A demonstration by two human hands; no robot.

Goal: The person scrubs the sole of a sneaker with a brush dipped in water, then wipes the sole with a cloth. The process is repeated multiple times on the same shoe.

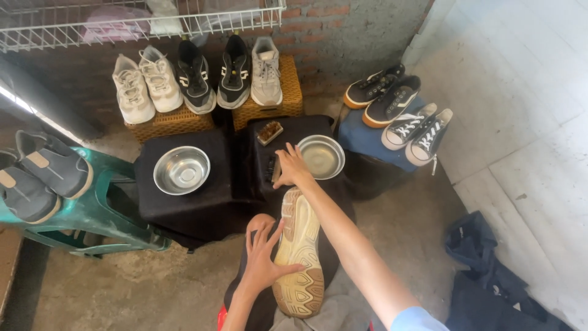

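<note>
Shoe (299, 254) sole-up on the lap.
Left hand (264, 257) rests spread open against its side; right hand (290, 167) closes around a dark brush (272, 168) beside a steel bowl (321, 156).

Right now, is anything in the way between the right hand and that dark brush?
Nothing visible. The right hand already rests on the dark brush on the black-covered stand, beside the steel bowl. The left hand steadies the upturned shoe on the lap.
</note>
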